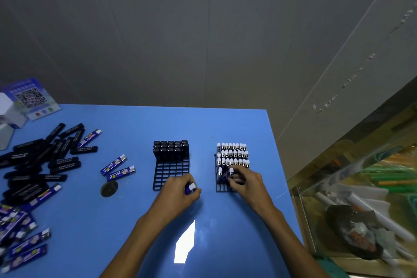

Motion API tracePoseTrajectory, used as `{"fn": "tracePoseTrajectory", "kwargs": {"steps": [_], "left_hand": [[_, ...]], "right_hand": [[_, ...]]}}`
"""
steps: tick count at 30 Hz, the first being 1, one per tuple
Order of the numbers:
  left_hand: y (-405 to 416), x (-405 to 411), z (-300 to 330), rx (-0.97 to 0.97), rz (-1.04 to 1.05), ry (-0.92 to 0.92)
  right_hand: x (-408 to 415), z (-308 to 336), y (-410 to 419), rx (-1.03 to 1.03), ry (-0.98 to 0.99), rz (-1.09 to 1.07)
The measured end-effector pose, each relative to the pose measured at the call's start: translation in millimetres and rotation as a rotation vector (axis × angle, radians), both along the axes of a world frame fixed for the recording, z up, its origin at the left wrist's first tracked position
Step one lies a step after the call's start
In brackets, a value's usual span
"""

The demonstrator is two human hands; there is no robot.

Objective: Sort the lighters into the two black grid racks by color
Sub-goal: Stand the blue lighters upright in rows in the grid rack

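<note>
Low in the frame, your two forearms reach up from the bottom edge across the blue counter [140, 221]. Your left hand [180, 189], just below centre, has its grip closed around a blue lighter [190, 188] whose white cap pokes out between thumb and fingers; the hand sits at the near right corner of the left rack [170, 174]. Your right hand [244, 179], right of centre, has its fingers curled down onto the near rows of the right rack [222, 187], pinching at a white-capped lighter there; the exact hold is hidden by the fingers.

At lower left, a heap of loose blue lighters [21, 239] lies flat on the counter, running off the frame edge. Farther up the left side lies a larger pile of loose black lighters [42, 165], with a few blue ones mixed at its edges. Between that pile and the left rack, two blue lighters [117, 168] lie side by side, with a dark round disc [109, 189] just below them.

The left rack holds upright black lighters [170, 149] in its far rows only; its near cells are open grid. The right rack is filled with upright white-capped lighters [233, 153] in most rows.

In the upper left of the counter stand a QR-code card [31, 98] and a white box [9, 110]. A glass case [365, 198] fills the lower right.
</note>
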State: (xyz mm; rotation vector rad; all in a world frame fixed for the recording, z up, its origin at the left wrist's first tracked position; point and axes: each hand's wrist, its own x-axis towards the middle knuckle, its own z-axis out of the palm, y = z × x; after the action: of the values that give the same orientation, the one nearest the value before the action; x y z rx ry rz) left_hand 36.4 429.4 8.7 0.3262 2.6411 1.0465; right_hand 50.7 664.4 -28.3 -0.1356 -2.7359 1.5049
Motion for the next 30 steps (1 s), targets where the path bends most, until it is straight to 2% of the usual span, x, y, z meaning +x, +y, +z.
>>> {"fn": "tracePoseTrajectory", "kwargs": {"steps": [9,18,30], "left_hand": [[-0.5,-0.2,-1.4,0.014,0.009,-0.014],[-0.9,-1.4,-1.0,0.026,0.018,-0.021],[-0.4,-1.8,-0.2,0.046,0.018,-0.014]], "right_hand": [[-2.7,-7.5,-4.2,0.091,0.001,0.024],[-3.5,-5.1,-3.6,0.091,0.148,0.045],[-12.2,-8.4,-0.3,0.132,0.13,0.035]]}}
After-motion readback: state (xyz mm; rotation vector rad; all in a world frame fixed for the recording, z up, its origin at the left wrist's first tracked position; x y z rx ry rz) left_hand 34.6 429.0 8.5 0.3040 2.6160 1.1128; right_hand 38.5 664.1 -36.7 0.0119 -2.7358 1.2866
